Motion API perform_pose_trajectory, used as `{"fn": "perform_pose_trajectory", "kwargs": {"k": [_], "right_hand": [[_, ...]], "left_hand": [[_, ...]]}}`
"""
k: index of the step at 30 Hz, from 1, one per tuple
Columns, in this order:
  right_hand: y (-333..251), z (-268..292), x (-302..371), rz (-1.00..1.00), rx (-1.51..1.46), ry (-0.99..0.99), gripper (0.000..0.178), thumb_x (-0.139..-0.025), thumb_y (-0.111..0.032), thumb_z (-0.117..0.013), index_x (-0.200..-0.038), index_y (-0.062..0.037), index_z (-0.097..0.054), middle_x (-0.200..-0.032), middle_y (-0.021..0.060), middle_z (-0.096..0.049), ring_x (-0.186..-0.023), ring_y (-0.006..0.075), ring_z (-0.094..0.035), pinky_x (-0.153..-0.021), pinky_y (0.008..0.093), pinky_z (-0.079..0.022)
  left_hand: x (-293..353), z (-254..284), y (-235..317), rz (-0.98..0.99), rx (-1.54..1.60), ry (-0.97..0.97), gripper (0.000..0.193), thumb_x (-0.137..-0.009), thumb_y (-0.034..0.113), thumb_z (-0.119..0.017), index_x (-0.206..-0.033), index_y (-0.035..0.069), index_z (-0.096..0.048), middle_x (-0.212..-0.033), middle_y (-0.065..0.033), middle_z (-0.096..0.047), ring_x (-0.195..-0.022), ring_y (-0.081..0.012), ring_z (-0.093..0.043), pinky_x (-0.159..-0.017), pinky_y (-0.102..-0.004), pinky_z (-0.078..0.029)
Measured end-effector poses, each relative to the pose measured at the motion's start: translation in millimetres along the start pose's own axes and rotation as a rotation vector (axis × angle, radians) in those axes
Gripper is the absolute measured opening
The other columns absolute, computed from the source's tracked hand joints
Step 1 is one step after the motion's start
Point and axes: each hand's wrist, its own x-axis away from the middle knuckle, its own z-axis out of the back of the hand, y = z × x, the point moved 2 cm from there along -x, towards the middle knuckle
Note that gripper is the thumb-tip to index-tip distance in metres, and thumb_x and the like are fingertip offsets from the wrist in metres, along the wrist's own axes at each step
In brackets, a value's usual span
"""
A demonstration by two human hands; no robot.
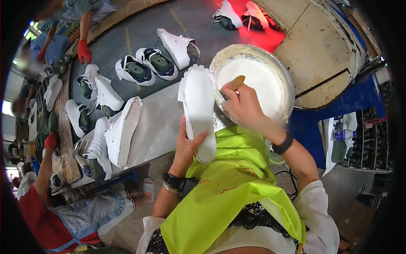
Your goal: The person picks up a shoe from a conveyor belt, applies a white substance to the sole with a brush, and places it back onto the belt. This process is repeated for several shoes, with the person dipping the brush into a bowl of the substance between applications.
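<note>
My left hand [189, 146] grips a white shoe [198, 111] turned sole-up, thumb across its lower part. My right hand [242, 105] is closed on a wooden-handled brush [230, 86] whose bristle end rests by the shoe's right edge. Just behind that hand stands a round metal bowl [282, 74] filled with white glue. A yellow-green apron [230, 186] covers my lap below both hands.
Several white shoes on green lasts lie on the grey conveyor [156, 127], one pair [116, 135] sole-up at my left. Other people work along it: red-gloved hands [84, 51] at the far end, a person in red [40, 216] at lower left. A beige and blue machine [325, 51] stands right.
</note>
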Motion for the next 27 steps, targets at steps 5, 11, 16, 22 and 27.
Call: {"fn": "perform_pose_trajectory", "kwargs": {"k": [5, 11, 16, 22, 27], "right_hand": [[-34, 9, -18, 0.238, 0.038, 0.080, 0.019, -0.091, -0.014, -0.053, -0.095, 0.0027, -0.061, -0.089, 0.0235, -0.062, -0.086, 0.0410, -0.060, -0.074, 0.0436, -0.047], [-15, -30, -2, 0.354, -0.085, 0.025, 0.016, -0.090, -0.003, -0.055, -0.104, -0.0054, -0.062, -0.103, 0.0155, -0.062, -0.097, 0.0319, -0.061, -0.086, 0.0352, -0.050], [-40, -36, 40, 0.244, -0.425, -0.175, 0.013, -0.092, -0.012, -0.054, -0.097, -0.0026, -0.060, -0.099, 0.0165, -0.061, -0.093, 0.0335, -0.059, -0.081, 0.0389, -0.047], [-45, -36, -62, 0.173, -0.202, 0.088, 0.024, -0.093, -0.021, -0.052, -0.091, 0.0031, -0.058, -0.083, 0.0258, -0.060, -0.084, 0.0438, -0.058, -0.072, 0.0467, -0.046], [1, -7, 2, -0.052, 0.001, -0.047, 0.023, -0.091, -0.018, -0.057, -0.099, 0.0026, -0.062, -0.084, 0.0228, -0.064, -0.075, 0.0354, -0.063, -0.068, 0.0402, -0.049]], "left_hand": [[4, 3, 5, 0.010, -0.024, -0.018, 0.078, -0.083, 0.008, -0.072, -0.146, 0.004, -0.027, -0.124, -0.0071, -0.055, -0.106, -0.0156, -0.056, -0.090, -0.0294, -0.047], [3, 8, 6, 0.012, 0.030, -0.023, 0.073, -0.083, 0.009, -0.070, -0.144, 0.006, -0.031, -0.123, -0.0070, -0.055, -0.106, -0.0156, -0.056, -0.089, -0.0300, -0.047], [3, 9, 7, 0.047, 0.042, -0.059, 0.066, -0.084, 0.009, -0.069, -0.141, 0.007, -0.035, -0.122, -0.0074, -0.056, -0.106, -0.0161, -0.056, -0.089, -0.0312, -0.048], [7, 7, 25, 0.022, -0.028, -0.055, 0.063, -0.083, 0.012, -0.068, -0.139, 0.006, -0.038, -0.121, -0.0080, -0.056, -0.107, -0.0167, -0.056, -0.090, -0.0322, -0.047], [2, 31, 29, 0.167, 0.027, 0.005, 0.067, -0.083, 0.012, -0.069, -0.141, 0.006, -0.037, -0.123, -0.0090, -0.057, -0.110, -0.0197, -0.056, -0.090, -0.0326, -0.047]]}}
